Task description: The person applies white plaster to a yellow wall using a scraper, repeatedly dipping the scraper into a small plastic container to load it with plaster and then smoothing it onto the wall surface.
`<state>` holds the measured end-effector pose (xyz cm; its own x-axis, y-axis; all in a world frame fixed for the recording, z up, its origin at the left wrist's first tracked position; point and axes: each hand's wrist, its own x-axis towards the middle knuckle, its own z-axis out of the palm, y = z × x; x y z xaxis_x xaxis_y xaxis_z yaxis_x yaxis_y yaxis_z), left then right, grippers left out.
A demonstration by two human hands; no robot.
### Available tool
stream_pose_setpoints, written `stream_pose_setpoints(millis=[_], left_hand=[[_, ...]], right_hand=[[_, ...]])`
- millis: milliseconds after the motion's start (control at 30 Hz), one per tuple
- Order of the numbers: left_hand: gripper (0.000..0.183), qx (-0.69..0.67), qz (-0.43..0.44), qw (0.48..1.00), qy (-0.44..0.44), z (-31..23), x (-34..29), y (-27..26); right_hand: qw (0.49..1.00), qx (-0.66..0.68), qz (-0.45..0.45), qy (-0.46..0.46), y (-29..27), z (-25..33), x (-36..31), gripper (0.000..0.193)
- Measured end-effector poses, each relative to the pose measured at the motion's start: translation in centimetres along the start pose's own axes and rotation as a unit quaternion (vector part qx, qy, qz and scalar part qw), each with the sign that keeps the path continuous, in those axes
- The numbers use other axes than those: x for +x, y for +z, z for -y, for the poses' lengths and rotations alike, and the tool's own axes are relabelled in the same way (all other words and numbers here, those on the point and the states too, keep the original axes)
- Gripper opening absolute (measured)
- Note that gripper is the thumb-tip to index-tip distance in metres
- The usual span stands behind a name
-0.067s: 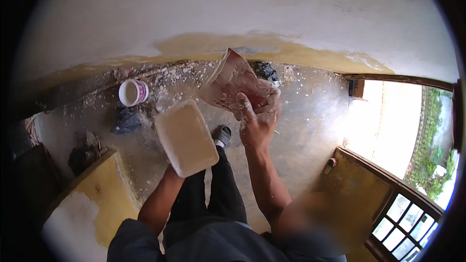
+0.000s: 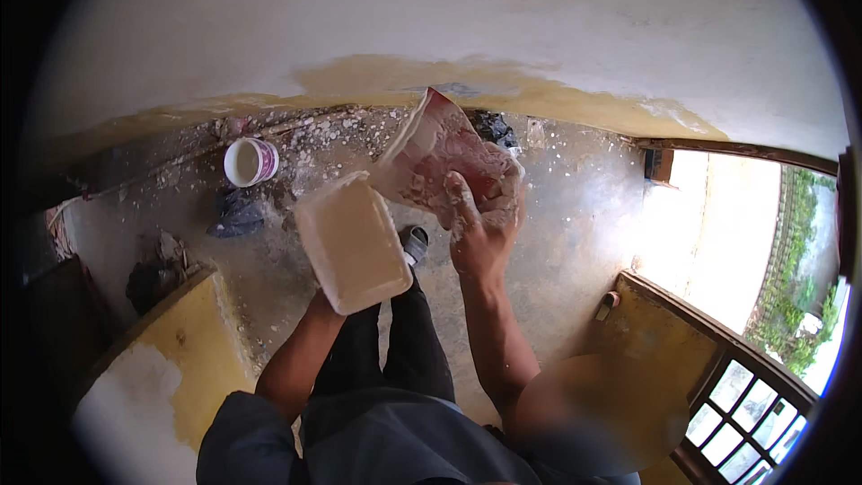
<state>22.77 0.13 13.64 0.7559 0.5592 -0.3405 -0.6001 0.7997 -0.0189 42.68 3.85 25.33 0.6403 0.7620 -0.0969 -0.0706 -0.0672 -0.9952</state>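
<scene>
Pale tray [image 2: 353, 242] is nearing the red sheet [image 2: 440, 144] that the right hand [image 2: 487, 226] is pinching, extending up-left; left grip is indiscernible.

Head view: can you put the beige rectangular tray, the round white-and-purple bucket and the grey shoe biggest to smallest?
1. Beige tray, though it's nearer the camera
2. Bucket
3. Shoe
</scene>
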Motion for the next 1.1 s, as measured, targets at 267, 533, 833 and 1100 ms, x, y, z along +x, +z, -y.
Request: stream_pose_setpoints(millis=[267,533,833,1100], left_hand=[[0.049,0.23,-0.032,0.965,0.118,-1.5,1.8,6.7],[0.051,-0.038,0.107,0.99,0.079,-1.3,-1.4,13.8],[0.057,-0.012,0.088,0.996,0.028,-1.6,-2.1,16.6],[0.058,0.023,0.054,0.998,0.017,-2.4,-1.5,16.7]], right_hand=[[0.97,-0.129,0.185,0.09,1.9,10.9,-4.7,0.036],[0.869,-0.428,0.23,-0.095,4.8,12.0,-8.1,0.036],[0.966,-0.2,0.133,-0.093,2.3,11.2,-6.7,0.025],[0.992,-0.083,0.096,-0.016,-3.7,11.3,-2.7,0.017]])
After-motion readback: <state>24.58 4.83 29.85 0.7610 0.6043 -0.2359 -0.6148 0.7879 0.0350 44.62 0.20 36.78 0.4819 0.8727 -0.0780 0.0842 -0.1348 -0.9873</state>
